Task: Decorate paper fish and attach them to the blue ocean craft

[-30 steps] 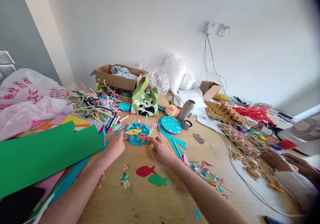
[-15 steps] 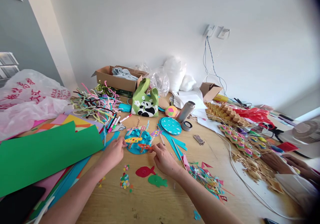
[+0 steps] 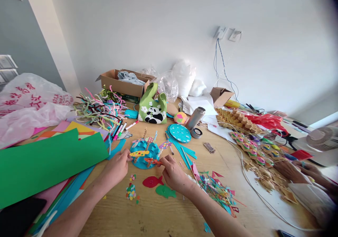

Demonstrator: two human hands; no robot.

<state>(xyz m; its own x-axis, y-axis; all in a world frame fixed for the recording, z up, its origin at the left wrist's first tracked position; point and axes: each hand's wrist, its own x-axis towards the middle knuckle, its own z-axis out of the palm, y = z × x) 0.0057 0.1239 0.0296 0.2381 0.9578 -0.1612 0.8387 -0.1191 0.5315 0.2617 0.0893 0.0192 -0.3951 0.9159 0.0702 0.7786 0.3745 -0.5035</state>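
A round blue paper craft (image 3: 144, 152) with small paper fish stuck on it lies on the wooden table (image 3: 163, 216). My left hand (image 3: 117, 166) pinches its left rim by the yellow fish (image 3: 138, 153). My right hand (image 3: 173, 172) pinches its right rim beside an orange fish (image 3: 152, 161). Just below lie a red felt fish (image 3: 151, 181), a green felt fish (image 3: 165, 191) and a heap of small coloured dots (image 3: 130, 192).
Stacked coloured sheets topped by a green one (image 3: 44, 161) fill the left. Pipe cleaners (image 3: 99, 108), markers, a panda bag (image 3: 153, 108), a second blue disc (image 3: 180, 133), a steel bottle (image 3: 194, 118) and boxes stand behind. Paper scraps (image 3: 218, 191) lie right. Another person's hands (image 3: 295, 168) work at far right.
Both my hands have drawn the blue craft a little toward me across the table. The other person's hands stay at the far right.
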